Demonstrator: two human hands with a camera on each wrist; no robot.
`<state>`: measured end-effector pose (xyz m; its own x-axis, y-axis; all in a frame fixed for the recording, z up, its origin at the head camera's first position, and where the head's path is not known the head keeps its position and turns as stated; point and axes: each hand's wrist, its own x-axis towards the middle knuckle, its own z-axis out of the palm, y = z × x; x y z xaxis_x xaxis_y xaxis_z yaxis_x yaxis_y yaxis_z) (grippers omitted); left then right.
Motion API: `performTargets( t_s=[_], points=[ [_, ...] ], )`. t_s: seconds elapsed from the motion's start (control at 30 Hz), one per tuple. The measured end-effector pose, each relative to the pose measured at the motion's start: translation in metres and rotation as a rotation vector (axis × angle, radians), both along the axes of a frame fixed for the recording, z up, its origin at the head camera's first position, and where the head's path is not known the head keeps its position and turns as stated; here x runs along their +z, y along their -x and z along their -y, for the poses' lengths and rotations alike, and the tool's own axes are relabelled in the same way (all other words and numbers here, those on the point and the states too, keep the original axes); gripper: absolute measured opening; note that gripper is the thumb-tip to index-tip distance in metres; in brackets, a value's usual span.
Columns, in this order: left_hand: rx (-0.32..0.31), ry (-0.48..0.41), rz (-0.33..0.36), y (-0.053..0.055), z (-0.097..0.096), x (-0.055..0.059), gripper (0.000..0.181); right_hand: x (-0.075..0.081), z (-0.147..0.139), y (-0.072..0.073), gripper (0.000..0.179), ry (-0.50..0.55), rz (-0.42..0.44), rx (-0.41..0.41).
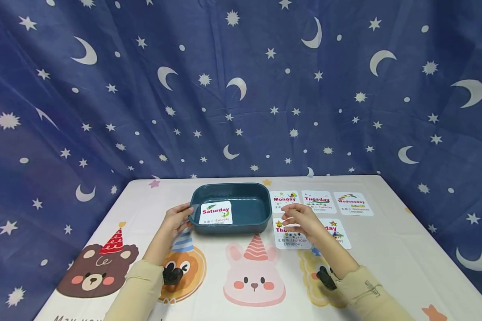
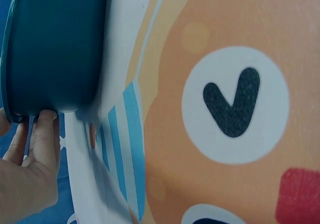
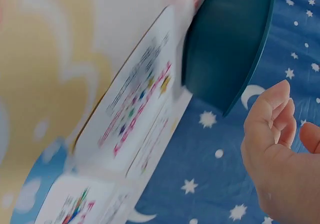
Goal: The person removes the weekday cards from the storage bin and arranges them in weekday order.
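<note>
At nine o'clock of tray [image 1: 230,229], left hand [image 1: 176,219] grips it.
At three, relaxed right hand [image 1: 306,221] partly hides Thursday card [image 1: 290,243].

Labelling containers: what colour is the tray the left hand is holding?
The tray is dark teal; it shows best in the head view.

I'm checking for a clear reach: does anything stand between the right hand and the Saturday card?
Yes, at low level: the right wall of the tray stands between the right hand and the Saturday card. Nothing visible covers the card from above.
</note>
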<state>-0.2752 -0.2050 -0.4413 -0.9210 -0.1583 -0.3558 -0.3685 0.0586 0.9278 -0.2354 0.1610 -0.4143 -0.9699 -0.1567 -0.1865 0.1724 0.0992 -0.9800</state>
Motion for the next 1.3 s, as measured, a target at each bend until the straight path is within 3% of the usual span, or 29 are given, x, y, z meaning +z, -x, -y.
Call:
performTargets(
  t_s=[0.27, 0.57, 0.77, 0.97, 1.3],
  points=[
    [-0.001, -0.01, -0.008, 0.001, 0.001, 0.0, 0.047, 0.001, 0.029, 0.006, 0.036, 0.028, 0.03, 0.043],
    [-0.009, 0.0, -0.013, 0.002, 0.0, -0.002, 0.048, 0.002, 0.058, 0.015, 0.034, 0.01, 0.002, 0.092],
    [-0.014, -0.01, -0.02, 0.002, -0.001, -0.004, 0.048, -0.001, 0.075, 0.02, 0.024, 0.002, -0.035, 0.083],
    [-0.004, 0.012, -0.003, -0.001, 0.002, -0.006, 0.048, 0.004, 0.092, 0.022, 0.017, -0.038, -0.072, 0.127],
    [-0.012, 0.003, -0.006, 0.0, 0.001, -0.004, 0.048, 0.011, 0.109, 0.044, 0.022, -0.058, 0.033, 0.142]
  ],
)
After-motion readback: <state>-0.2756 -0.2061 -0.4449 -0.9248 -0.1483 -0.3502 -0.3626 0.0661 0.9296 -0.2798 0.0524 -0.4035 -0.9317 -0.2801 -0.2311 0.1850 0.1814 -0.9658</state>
